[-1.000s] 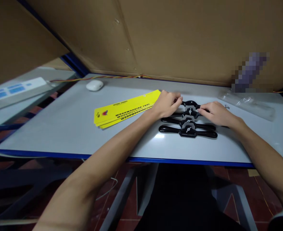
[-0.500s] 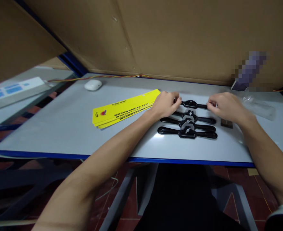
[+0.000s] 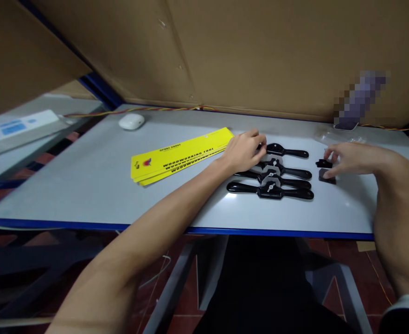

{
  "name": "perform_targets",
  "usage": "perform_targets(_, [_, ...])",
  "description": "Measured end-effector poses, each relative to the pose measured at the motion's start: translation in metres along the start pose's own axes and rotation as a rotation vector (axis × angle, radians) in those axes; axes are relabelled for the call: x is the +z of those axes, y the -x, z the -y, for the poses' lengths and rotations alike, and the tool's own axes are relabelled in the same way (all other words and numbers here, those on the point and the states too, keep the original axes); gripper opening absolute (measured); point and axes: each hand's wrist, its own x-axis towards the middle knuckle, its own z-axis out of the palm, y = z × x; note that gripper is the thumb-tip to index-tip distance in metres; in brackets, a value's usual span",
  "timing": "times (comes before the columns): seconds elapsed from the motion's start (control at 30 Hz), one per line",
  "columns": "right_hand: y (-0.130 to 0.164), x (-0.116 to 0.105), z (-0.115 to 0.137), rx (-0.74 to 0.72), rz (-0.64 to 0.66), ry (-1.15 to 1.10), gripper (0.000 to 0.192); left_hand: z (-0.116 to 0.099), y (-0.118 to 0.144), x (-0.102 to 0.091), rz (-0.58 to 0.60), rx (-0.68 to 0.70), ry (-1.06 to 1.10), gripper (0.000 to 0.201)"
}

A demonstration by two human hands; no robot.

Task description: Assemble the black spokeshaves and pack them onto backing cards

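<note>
Fingers (image 3: 335,171) | right hand (image 3: 359,158) spread, shifted from black handle (image 3: 297,153) to dark plate (image 3: 323,178) | left hand (image 3: 245,149) can't tell

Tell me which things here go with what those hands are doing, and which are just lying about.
Seemingly in use:
Four black tools, left hand at the farthest
Flat dark plate and small black piece, right hand at both

Seemingly lying about:
Rounded white object
Power strip
Clear plastic bag
Perhaps yellow cards
</note>
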Motion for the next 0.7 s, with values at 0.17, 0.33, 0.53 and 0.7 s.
perform_targets(0.17, [-0.011,0.005,-0.006,-0.100,0.092,-0.071,0.031,0.003,-0.001,0.002,0.028,-0.010,0.015,0.041])
perform_targets(0.33, [-0.016,0.007,-0.011,-0.193,0.086,-0.125,0.031,0.004,-0.002,0.004,0.049,-0.015,0.043,0.042])
perform_targets(0.53, [-0.017,0.010,-0.008,-0.154,-0.013,-0.116,0.048,0.004,-0.002,0.005,0.069,-0.020,0.040,0.043])
perform_targets(0.7, [-0.019,0.010,0.003,-0.182,0.018,-0.075,0.032,0.004,-0.002,0.005,0.071,-0.013,0.042,0.043])
